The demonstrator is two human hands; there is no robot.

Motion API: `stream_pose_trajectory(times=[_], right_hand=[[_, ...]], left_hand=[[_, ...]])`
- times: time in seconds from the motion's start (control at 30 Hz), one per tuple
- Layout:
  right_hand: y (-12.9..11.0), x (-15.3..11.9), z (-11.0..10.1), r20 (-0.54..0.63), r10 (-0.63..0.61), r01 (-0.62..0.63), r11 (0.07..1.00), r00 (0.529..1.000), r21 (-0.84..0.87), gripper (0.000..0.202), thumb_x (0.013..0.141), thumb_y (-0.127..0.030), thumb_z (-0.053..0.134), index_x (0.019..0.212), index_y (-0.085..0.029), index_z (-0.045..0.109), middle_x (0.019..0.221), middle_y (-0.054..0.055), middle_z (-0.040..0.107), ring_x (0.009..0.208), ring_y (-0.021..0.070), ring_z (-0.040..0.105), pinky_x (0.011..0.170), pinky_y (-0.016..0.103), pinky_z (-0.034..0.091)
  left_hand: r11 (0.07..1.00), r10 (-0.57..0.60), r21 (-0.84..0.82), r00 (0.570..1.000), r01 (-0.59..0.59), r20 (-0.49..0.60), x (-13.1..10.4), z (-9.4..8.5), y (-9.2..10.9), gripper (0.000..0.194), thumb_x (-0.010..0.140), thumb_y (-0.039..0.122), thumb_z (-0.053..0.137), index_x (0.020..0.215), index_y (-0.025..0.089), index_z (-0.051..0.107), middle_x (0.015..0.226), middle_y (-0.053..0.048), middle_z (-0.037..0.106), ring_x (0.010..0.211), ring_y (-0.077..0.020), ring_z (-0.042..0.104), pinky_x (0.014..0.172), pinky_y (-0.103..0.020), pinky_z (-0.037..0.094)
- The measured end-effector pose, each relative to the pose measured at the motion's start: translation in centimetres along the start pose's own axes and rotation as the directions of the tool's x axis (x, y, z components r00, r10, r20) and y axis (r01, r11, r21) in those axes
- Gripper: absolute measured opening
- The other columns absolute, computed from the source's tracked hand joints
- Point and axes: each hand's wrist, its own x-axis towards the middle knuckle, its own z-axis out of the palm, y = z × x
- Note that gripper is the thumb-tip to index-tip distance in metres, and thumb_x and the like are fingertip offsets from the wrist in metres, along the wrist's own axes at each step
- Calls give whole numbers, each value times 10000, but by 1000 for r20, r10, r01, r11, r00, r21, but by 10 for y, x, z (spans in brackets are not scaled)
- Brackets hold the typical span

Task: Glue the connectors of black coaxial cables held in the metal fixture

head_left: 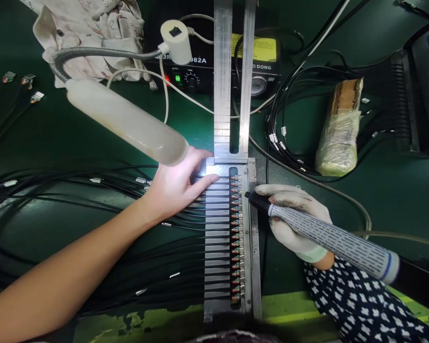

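Observation:
My bare left hand (173, 183) rests at the top left of a slotted metal fixture (219, 227). Its thumb lies stretched over the uppermost cable and its index finger reaches to the hinge area, apart from the thumb. Black cables (186, 238) run side by side in the slots, ending in small metal connectors (236, 223) with orange and green wires. In a stained white glove, my right hand (300, 214) is closed round a thick pen-shaped tool (329, 243) with a black nose and a dash-patterned grey sleeve. The tool's tip is close to the upper connectors; contact cannot be made out.
A lit white gooseneck lamp (127, 121) hangs over my left hand. The fixture's raised metal lid (222, 81) stands before a black 982A control box (200, 71). Wrapped cardboard block (338, 128) and coiled cables (273, 128) lie right; crumpled cloth (93, 43) is back left.

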Motion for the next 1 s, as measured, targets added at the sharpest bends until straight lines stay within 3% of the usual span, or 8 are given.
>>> stream_pose_trajectory(times=[0.73,1.0], right_hand=[[7,2,1,-34,-29,30,999,999,28,179,845,-235,734,1000,-217,648,1034,95,765,929,279,754,795,404,647],[5,1,-2,12,-13,13,1000,1000,4,153,849,-256,724,973,-220,641,1031,93,766,913,278,757,785,398,645]], left_hand=[[1000,14,0,1000,-14,-1,-1,-1,0,397,974,529,517,1158,193,619,882,-50,621,846,-235,564,824,-369,412],[1000,10,-4,1000,-10,-2,0,-1,0,399,968,531,517,1158,195,619,887,-49,625,850,-236,568,835,-373,414]])
